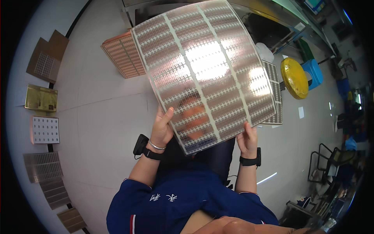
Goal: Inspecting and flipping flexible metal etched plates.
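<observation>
A large shiny circuit board panel point(214, 96) with rows of small repeated patterns fills the upper middle, tilted and slightly turned. Light glares off its face, and a blurred reflection shows in its lower left part. My left hand point(161, 128) is closed on its left edge, thumb on the face and fingers behind it. At the near edge, toward the right corner, my right hand point(247, 139) grips it with the thumb at the rim. The fingers behind the panel are largely hidden.
Copper-coloured panels point(124, 55) stand behind on the left; another patterned panel point(277, 93) shows at the right. Beyond it are a round yellow stool point(294, 78) and a blue bin point(313, 73). Several sample panels point(44, 130) line the left wall. A black chair point(329, 162) stands far right.
</observation>
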`<state>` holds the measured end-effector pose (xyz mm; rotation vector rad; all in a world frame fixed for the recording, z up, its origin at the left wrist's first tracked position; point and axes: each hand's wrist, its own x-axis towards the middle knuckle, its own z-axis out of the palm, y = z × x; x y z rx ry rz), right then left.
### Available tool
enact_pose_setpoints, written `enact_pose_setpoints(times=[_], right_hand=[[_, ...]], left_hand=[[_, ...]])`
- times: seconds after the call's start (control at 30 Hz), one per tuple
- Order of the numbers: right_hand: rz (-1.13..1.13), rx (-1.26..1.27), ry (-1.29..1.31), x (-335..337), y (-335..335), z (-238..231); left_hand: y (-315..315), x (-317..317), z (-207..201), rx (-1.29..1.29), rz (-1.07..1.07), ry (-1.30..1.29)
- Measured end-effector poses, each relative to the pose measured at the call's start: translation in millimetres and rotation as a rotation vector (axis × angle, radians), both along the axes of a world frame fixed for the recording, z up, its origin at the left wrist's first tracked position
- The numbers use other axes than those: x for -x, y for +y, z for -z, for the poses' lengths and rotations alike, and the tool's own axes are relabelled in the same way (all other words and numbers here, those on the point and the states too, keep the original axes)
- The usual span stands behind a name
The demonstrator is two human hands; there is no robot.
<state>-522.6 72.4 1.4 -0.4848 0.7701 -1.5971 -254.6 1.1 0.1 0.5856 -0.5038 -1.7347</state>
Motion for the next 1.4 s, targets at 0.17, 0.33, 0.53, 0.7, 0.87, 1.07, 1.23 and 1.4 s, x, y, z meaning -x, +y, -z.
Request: enact_pose_setpoints(times=[0.17, 0.33, 0.53, 0.7, 0.87, 1.07, 1.23, 1.4], right_hand=[[0.183, 0.036, -0.097, 54.0, -0.8, -4.8], [0.011, -0.028, 0.13, 70.5, 1.8, -10.7], [-0.024, -0.171, 0.199, 77.2, -5.9, 7.1], [-0.017, -0.023, 0.104, 59.4, -11.8, 4.0], [0.083, -0.025, -0.017, 44.7, -10.6, 9.5], [0.194, 0.11, -0.14, 11.9, -19.9, 6.5], [0.109, 0.094, -0.143, 63.6, 3.6, 42.1], [0.328, 0.22, -0.184, 129.9, 21.4, 33.2]], left_hand=[[-14.1, -21.8, 6.7, -0.021, 0.021, -0.044], [-15.2, -37.1, 5.3, -0.041, 0.049, -0.086], [-22.5, -50.1, -1.7, 0.053, 0.194, -0.22], [-25.3, -31.2, -28.4, -0.004, 0.162, -0.058], [-23.8, -40.3, 33.5, 0.285, 0.157, 0.33], [11.6, 26.8, 6.9, -0.064, 0.158, 0.269], [-0.1, 12.3, 12.8, -0.056, 0.201, 0.105], [-7.7, -13.0, 16.2, -0.058, 0.134, -0.024]])
